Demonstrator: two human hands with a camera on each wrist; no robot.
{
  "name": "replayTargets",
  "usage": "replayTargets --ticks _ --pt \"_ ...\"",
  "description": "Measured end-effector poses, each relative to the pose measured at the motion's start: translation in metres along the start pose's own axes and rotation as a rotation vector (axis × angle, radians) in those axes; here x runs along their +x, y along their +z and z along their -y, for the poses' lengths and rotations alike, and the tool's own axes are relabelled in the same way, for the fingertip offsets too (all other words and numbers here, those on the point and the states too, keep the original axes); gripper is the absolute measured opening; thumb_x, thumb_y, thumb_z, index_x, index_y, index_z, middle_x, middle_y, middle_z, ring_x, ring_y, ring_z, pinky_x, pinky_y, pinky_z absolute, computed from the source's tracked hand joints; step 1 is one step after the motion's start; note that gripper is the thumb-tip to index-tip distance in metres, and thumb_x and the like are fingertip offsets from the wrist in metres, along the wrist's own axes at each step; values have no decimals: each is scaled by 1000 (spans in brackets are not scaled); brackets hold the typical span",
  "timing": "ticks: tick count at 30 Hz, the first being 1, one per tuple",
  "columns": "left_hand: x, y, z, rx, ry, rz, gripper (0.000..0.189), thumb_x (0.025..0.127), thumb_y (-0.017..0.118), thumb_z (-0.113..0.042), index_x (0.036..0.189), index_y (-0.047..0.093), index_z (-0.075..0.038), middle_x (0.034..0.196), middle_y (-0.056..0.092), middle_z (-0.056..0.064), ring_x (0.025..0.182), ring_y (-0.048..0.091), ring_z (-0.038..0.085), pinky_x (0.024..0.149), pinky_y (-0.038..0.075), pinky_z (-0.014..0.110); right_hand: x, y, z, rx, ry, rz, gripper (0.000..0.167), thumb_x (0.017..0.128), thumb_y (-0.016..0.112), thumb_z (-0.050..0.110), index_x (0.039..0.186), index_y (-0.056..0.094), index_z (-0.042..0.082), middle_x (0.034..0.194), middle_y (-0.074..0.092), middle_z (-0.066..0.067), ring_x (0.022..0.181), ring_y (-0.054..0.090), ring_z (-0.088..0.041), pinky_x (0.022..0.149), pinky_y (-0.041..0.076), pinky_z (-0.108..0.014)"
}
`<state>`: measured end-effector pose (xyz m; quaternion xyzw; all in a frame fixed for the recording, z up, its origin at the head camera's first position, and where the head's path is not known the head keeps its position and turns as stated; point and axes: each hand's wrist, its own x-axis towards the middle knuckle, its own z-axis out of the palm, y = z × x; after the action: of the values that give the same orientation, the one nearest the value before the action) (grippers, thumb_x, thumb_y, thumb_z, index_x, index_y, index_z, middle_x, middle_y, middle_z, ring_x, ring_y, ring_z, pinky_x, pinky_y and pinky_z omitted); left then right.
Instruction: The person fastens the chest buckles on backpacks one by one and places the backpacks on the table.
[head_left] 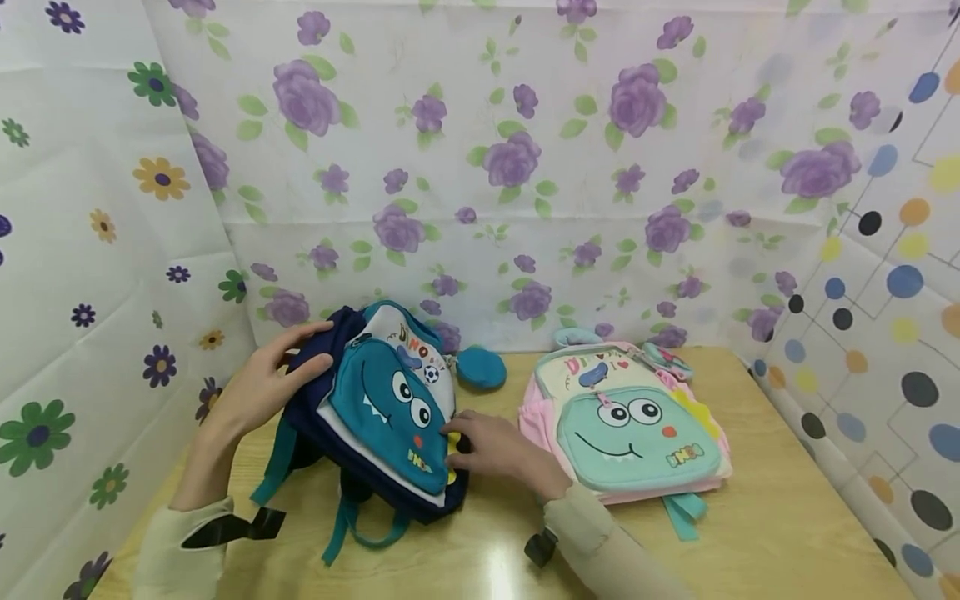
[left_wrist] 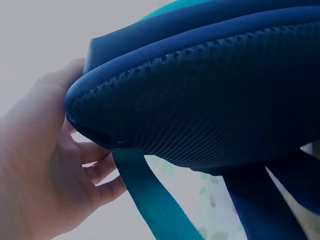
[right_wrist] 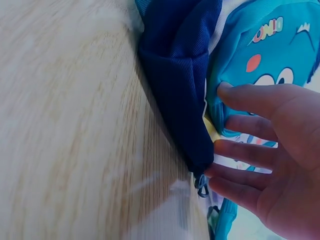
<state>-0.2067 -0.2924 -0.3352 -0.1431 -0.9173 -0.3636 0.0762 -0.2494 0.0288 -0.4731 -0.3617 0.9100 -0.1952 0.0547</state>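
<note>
A blue dinosaur backpack [head_left: 390,408] stands tilted on the table, with a smiling face on its teal front pocket. At its navy left side, my left hand [head_left: 262,383] holds the edge between thumb and fingers. The left wrist view shows the fingers partly hidden behind the navy side panel [left_wrist: 200,105], near a teal strap [left_wrist: 155,195]. My right hand [head_left: 498,450] touches the opposite side by the yellow trim. In the right wrist view its fingers [right_wrist: 245,152] lie extended against the front pocket and navy side pocket [right_wrist: 175,100].
A pink and mint dinosaur backpack [head_left: 637,433] lies to the right on the wooden table [head_left: 780,500]. A round teal pouch [head_left: 481,367] rests behind the blue backpack. Teal straps [head_left: 367,533] trail at the front. Flowered cloth [head_left: 480,167] hangs behind and beside the table.
</note>
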Motion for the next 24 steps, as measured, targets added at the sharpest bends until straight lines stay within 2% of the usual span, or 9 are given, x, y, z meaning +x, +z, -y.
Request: replayTargets --ticks 5,11,17,24 --pt "5 -4 -11 -14 32 28 52 101 57 -38 150 41 -34 154 41 10 125 50 36 94 45 59 7 3 1 -5 -11 17 49 90 69 47 132 65 21 130 63 -1 114 61 -14 98 51 -32" --pt "15 -4 -30 10 36 47 52 99 59 -42 148 44 -34 153 40 10 127 46 36 96 43 60 11 4 2 13 -32 28 51 90 68 49 134 63 23 134 62 1 121 59 -15 101 49 -32" --pt "24 -4 -47 81 29 46 54 96 60 -49 146 47 -34 149 44 7 126 44 30 98 41 58 18 8 6 47 -81 42 54 92 66 49 138 60 22 142 57 -3 130 54 -18 108 45 -33" --pt "29 -3 -58 134 38 56 54 95 60 -53 144 49 -33 152 43 7 132 42 33 100 38 64 28 16 13 57 -108 49 53 94 63 50 138 59 22 142 57 -3 128 56 -17 105 46 -32"
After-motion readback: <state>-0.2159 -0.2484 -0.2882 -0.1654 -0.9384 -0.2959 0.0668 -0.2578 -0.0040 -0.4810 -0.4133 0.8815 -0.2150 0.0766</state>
